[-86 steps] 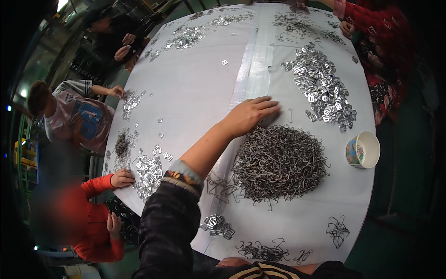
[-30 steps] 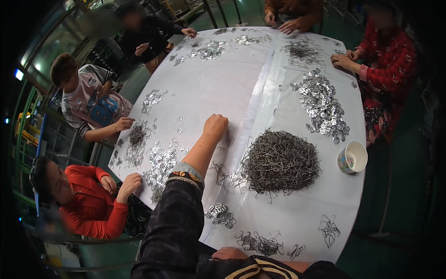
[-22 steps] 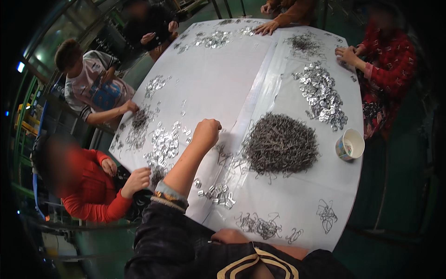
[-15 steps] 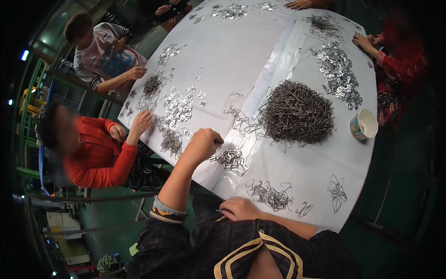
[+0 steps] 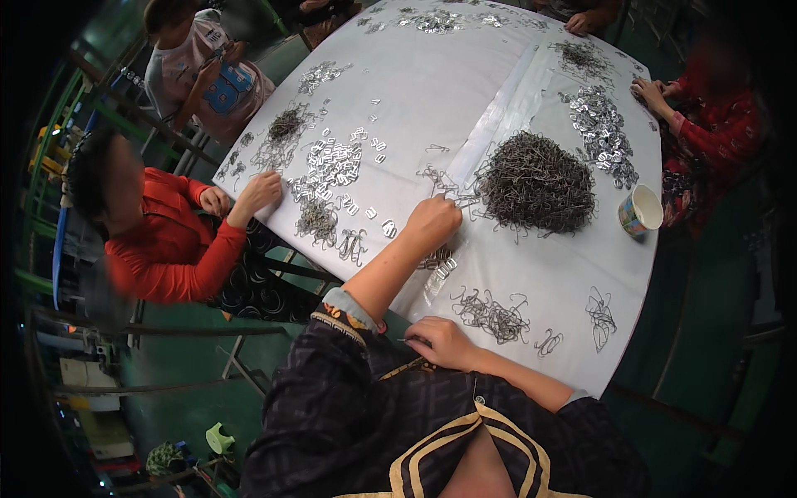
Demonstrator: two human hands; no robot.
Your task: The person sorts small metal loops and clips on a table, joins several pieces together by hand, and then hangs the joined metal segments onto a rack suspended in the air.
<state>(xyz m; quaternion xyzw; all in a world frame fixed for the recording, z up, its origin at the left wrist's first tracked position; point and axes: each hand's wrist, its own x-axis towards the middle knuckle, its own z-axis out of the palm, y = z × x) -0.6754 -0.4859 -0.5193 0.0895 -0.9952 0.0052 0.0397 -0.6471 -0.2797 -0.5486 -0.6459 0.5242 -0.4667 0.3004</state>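
Plainly, the left hand (image 5: 436,220) was the nearer one to the wire-hook heap (image 5: 540,183), which lay just to its right on the white surface (image 5: 564,266), hooks tangled without common axis. Left fingers curled, contents hidden; right hand (image 5: 444,342) curled at near edge, grip indeterminable.

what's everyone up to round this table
Several people are around a white table spread with small metal buckles and wire hooks. The wearer's left hand is just left of the biggest hook heap; whether it holds anything is hidden. The right hand is at the near edge, apparently pinching something thin.
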